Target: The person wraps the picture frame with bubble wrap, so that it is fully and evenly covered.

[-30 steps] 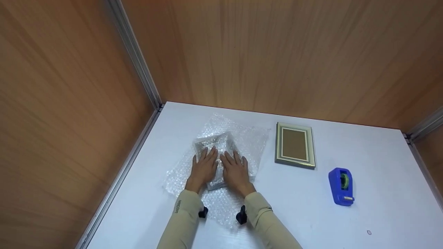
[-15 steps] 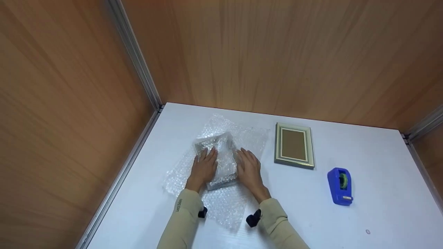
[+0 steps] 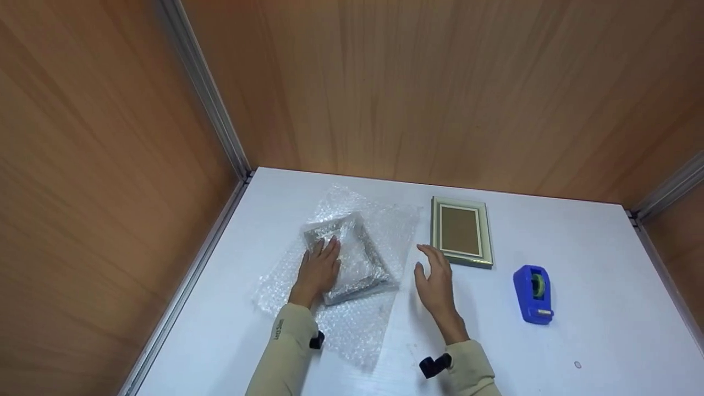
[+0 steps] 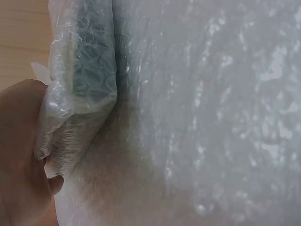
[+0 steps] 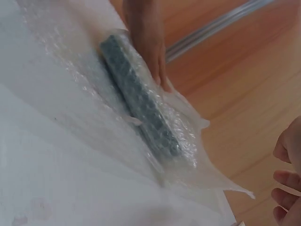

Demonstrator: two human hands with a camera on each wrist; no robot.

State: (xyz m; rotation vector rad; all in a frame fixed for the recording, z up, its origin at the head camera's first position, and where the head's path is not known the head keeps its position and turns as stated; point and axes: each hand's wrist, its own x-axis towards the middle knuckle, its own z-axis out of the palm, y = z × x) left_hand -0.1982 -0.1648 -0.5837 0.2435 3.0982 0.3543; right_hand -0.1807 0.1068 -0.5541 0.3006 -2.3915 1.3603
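Note:
A flat rectangular item like a picture frame, wrapped in bubble wrap (image 3: 357, 258), lies tilted on the table in the head view. My left hand (image 3: 317, 273) rests on its left part with fingers extended. In the left wrist view, the wrapped edge (image 4: 94, 61) shows greenish-grey through the bubbles, beside that hand. My right hand (image 3: 436, 283) is off the bundle, to its right, fingers loosely bent and holding nothing. Just behind it lies an unwrapped picture frame (image 3: 461, 230) with a pale border and brown centre. The right wrist view shows the bundle's grey-green side (image 5: 141, 103).
More bubble wrap (image 3: 355, 335) spreads flat under and around the bundle. A blue tape dispenser (image 3: 532, 300) with a green roll stands to the right. Wooden panels (image 3: 412, 93) close off the back and sides of the white table (image 3: 594, 264).
My right hand has slid off the bundle's top to its right side, then lifted away to the right. My left hand stays on the bundle. The head view has shifted slightly.

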